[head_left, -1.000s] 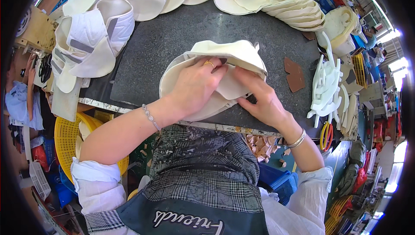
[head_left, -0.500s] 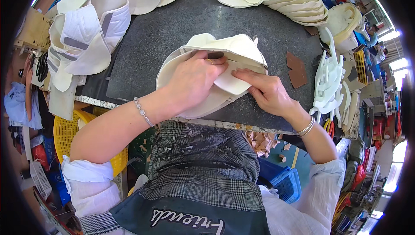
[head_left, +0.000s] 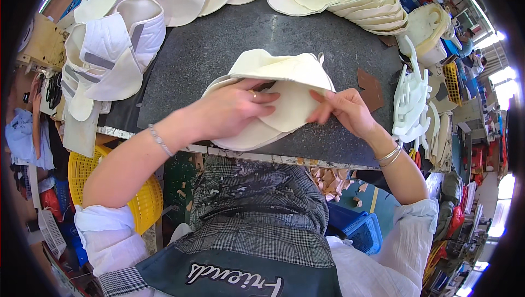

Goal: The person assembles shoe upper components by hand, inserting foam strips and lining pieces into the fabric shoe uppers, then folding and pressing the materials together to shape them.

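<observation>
Fingers of left hand (head_left: 232,112) and right hand (head_left: 343,111) pinching cream cloth piece (head_left: 284,86) on dark table (head_left: 219,45), folding half done.

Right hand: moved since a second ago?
Yes, slightly. The right hand has shifted away from the left hand, toward the brown cardboard piece on the dark table, along the cream cap's edge.

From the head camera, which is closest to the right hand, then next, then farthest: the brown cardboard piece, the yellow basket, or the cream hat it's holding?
1. Cream hat: touching the right hand, at the table's middle.
2. Brown cardboard piece: on the dark table, just beyond the hand, toward its right.
3. Yellow basket: far left, below the table edge, beyond the left forearm.
</observation>
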Available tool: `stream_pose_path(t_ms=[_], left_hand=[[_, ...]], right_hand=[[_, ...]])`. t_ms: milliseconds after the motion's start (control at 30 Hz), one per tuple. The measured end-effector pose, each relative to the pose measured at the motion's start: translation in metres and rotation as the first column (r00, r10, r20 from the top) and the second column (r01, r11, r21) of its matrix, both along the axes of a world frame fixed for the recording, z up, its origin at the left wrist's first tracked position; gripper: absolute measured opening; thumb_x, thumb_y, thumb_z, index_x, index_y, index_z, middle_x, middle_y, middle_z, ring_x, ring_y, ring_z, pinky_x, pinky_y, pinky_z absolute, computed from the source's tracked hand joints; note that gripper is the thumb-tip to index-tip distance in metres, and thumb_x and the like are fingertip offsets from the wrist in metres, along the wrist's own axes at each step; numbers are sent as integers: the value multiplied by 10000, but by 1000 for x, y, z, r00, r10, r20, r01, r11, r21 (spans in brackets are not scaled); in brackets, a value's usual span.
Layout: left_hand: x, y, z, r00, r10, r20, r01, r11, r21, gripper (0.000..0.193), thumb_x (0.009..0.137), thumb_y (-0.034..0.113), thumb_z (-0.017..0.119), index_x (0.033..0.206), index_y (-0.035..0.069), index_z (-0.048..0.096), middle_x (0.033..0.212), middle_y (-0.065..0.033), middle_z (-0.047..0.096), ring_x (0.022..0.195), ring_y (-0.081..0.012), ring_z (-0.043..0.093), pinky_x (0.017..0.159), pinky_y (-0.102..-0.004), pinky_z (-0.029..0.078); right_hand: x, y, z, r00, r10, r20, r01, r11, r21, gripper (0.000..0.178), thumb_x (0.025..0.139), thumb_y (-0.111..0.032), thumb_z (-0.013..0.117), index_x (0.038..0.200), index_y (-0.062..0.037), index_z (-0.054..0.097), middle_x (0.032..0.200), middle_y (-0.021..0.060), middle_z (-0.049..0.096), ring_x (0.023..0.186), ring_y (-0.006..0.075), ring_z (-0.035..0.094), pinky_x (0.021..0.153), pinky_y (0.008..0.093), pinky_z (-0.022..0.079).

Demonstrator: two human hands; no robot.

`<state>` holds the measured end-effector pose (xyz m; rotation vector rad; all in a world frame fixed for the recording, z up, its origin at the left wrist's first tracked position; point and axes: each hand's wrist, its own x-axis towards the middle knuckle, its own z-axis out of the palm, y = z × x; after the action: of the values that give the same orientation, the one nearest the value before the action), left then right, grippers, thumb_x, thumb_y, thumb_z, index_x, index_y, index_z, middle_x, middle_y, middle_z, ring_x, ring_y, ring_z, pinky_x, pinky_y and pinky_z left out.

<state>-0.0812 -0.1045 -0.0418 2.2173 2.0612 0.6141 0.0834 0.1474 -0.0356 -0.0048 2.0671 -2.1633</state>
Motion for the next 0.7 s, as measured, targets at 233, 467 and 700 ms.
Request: stream_pose_path(t_ms=[233,467,700], left_hand=[[55,-24,22,988,-8,-151,-17,986,-168,638,742,229,704,1239,-115,501,1304,-262,514,1286,-388,450,1116,-439,329],[54,-23,18,933,-27,-360,-4,996,-84,518,785,153,548,1244,-85,517,1283,-246,542,1231,-349,521,1078,-429,389],[55,-19,33,920,-71,-385,9,987,-162,398,775,103,549,1116,-99,583,1136,-222,640,1063,-317,642,960,-367,499]], right_hand=[[8,-53,-8,942,-47,-333,253,751,610,664,927,-428,557,1361,61,440,1409,221,454,1327,319,421,1127,405,284],[-3,-70,6,914,362,-184,136,152,979,1065,773,-684,570,1402,123,274,1462,288,320,1398,358,288,1166,453,196],[6,-35,-3,932,321,-169,167,35,985,1075,749,-688,587,1393,119,291,1447,282,349,1372,355,335,1157,418,235]])
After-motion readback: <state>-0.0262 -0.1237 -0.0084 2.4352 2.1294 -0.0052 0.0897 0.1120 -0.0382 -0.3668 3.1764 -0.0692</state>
